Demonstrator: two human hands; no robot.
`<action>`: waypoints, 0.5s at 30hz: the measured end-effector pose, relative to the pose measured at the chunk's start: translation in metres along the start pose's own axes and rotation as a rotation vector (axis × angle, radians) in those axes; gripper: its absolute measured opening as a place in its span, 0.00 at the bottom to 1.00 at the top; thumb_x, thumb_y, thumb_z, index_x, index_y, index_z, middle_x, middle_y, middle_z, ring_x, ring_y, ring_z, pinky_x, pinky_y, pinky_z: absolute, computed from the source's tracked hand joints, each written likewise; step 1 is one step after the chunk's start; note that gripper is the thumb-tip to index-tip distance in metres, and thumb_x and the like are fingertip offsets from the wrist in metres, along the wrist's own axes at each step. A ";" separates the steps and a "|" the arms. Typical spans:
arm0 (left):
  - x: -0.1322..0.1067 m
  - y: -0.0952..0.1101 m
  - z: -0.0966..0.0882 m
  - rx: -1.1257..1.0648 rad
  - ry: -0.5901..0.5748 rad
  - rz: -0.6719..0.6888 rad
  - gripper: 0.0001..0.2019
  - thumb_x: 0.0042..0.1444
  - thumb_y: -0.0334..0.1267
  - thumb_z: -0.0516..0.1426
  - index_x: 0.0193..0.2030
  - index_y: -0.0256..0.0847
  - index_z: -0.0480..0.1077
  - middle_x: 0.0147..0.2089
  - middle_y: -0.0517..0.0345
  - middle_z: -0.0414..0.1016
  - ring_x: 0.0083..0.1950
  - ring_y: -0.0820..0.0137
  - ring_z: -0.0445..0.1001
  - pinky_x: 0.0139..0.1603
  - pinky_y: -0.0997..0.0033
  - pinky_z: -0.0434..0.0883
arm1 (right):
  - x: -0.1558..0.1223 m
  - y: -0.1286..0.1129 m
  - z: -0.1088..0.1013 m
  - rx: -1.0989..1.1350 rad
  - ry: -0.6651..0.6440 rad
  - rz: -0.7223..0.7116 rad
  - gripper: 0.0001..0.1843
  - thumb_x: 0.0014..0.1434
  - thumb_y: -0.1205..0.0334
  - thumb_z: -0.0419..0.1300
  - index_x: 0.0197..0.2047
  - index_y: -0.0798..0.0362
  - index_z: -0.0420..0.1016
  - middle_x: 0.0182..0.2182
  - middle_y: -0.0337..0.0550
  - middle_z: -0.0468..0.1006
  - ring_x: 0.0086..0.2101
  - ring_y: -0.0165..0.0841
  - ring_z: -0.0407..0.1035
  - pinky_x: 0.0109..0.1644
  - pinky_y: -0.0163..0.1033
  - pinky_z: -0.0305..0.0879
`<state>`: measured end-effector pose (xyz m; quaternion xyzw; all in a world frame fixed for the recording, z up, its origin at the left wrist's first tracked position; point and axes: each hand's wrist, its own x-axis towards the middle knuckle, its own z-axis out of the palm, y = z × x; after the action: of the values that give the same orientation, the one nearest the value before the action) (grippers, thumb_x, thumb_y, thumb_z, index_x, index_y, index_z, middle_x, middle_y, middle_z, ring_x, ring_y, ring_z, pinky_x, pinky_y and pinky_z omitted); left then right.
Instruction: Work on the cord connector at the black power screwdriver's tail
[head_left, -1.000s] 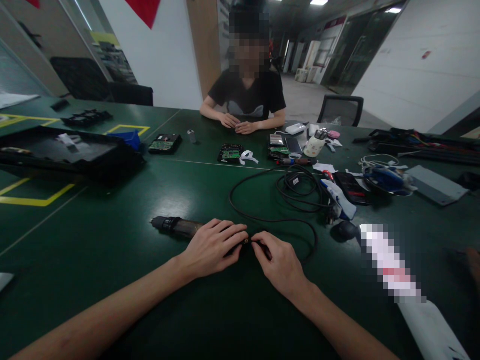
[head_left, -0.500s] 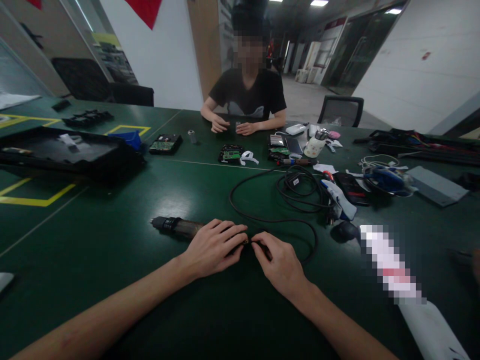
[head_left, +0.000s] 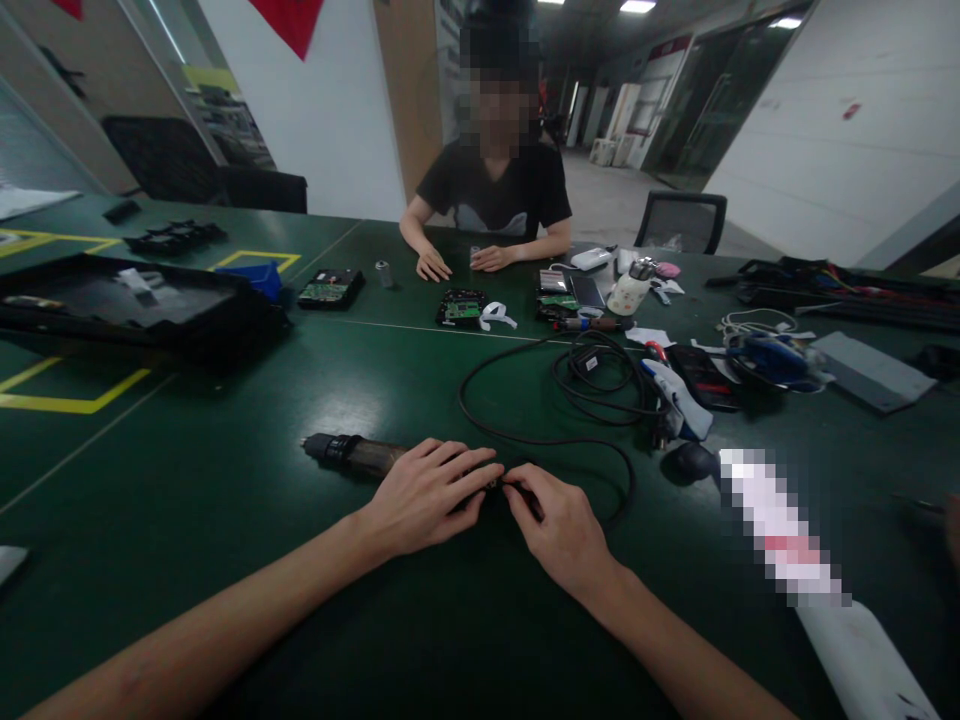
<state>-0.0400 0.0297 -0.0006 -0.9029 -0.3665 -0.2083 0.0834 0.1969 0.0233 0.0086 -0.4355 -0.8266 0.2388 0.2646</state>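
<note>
An electric screwdriver (head_left: 356,453) lies on the green table, its dark tip pointing left. Over its rear part, my left hand (head_left: 431,495) is closed, with the fingers stretched toward the right. My right hand (head_left: 559,520) meets it there, thumb and fingertips pinched at the tail end of the tool. A small metallic bit shows between the two hands; the rest of what the right fingers hold is hidden. From behind the right hand a black cable (head_left: 632,480) curves out across the table into a loose coil.
Opposite sits a person (head_left: 495,190) with both hands on the table. Circuit-board units (head_left: 330,288) and a cup of tools (head_left: 628,293) stand in the middle. A large black tray (head_left: 247,318) is at left. Gloves (head_left: 679,400) and a white object (head_left: 862,650) lie to the right.
My left index finger has reached slightly farther right, toward the right fingertips. The person opposite has shifted one hand a little and spread its fingers. The screwdriver has stayed put.
</note>
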 end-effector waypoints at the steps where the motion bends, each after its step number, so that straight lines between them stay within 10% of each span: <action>1: 0.000 0.000 0.000 0.001 -0.001 0.006 0.16 0.67 0.41 0.55 0.59 0.48 0.72 0.63 0.56 0.75 0.56 0.61 0.76 0.51 0.58 0.70 | 0.000 0.000 0.000 -0.003 0.002 0.000 0.07 0.72 0.64 0.56 0.48 0.47 0.74 0.43 0.43 0.81 0.41 0.37 0.77 0.41 0.40 0.72; 15: 0.000 0.000 -0.001 0.004 -0.004 -0.022 0.12 0.67 0.41 0.55 0.54 0.44 0.74 0.63 0.54 0.75 0.57 0.61 0.76 0.52 0.58 0.70 | 0.000 0.000 0.000 -0.012 -0.001 -0.004 0.06 0.73 0.64 0.56 0.48 0.47 0.74 0.43 0.42 0.81 0.40 0.37 0.77 0.42 0.40 0.73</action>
<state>-0.0405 0.0297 0.0007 -0.8991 -0.3770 -0.2066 0.0821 0.1967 0.0235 0.0084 -0.4353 -0.8290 0.2336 0.2620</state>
